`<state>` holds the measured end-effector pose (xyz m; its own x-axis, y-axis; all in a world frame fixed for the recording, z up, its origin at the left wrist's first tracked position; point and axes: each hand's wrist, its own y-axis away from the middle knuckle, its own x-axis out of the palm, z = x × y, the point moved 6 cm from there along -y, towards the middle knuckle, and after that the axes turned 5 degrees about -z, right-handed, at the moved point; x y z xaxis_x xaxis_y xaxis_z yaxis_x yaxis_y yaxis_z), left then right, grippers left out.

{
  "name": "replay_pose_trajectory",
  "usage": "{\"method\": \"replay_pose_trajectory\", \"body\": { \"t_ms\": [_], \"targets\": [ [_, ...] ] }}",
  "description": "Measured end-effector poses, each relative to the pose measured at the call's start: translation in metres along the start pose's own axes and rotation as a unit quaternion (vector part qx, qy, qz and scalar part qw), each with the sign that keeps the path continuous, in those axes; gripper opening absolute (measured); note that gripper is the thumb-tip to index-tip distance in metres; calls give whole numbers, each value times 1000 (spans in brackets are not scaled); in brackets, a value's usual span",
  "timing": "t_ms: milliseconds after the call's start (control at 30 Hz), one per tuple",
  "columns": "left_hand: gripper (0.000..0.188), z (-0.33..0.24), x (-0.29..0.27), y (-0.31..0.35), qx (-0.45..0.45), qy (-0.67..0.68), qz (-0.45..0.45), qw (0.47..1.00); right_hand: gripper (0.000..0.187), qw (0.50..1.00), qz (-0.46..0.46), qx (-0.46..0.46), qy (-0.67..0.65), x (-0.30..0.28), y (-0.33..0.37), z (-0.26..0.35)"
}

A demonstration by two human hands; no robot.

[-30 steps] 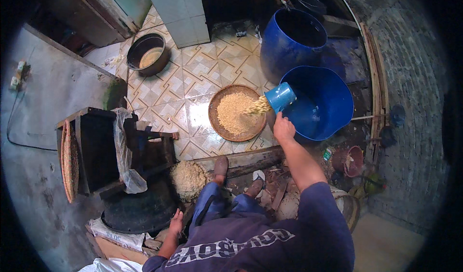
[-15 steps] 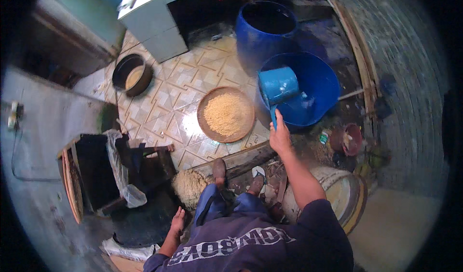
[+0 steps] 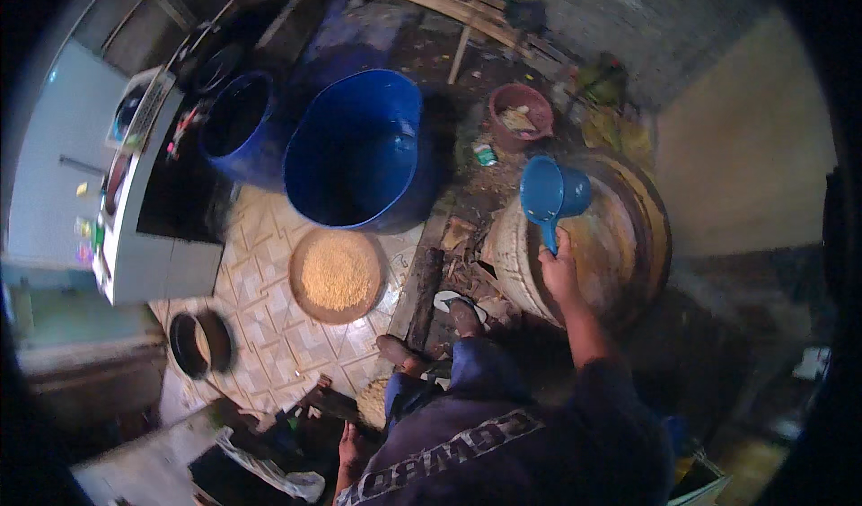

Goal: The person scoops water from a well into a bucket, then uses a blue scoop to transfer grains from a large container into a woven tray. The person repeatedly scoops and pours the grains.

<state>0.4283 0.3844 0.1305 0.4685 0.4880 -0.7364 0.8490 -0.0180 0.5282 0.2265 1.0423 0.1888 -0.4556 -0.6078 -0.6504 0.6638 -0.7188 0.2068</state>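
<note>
Gripped by the handle (image 3: 549,234) in right hand (image 3: 560,266), on outstretched arm (image 3: 587,334): blue dipper (image 3: 558,190), over wide drum (image 3: 512,256); low down: left hand (image 3: 348,445), hold impossible to tell; on patterned tile floor (image 3: 262,277): round tray (image 3: 297,283) of grain (image 3: 339,275), near blue tub (image 3: 346,174); beyond: grey wall (image 3: 620,23)

A head-worn fisheye looks down over both hands (image 3: 560,268).

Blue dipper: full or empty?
Looks nearly empty: the blue dipper, held in the right hand, shows bare blue inside its open mouth, with only a few pale specks near the lip.
</note>
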Motion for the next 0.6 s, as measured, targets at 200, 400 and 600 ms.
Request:
{"method": "replay_pose_trajectory", "body": {
  "t_ms": [200,400,600],
  "targets": [
    [46,-102,-41,-31,-5,164,52,985,21,914,76,49,396,-15,-39,-248],
    [48,-82,-39,-22,-136,74,86,984,19,761,246,-99,592,9,14,-359],
    [50,-59,-23,11,-116,38,73,990,35,831,358,110,411,91,-2,-362]
  ]
}}
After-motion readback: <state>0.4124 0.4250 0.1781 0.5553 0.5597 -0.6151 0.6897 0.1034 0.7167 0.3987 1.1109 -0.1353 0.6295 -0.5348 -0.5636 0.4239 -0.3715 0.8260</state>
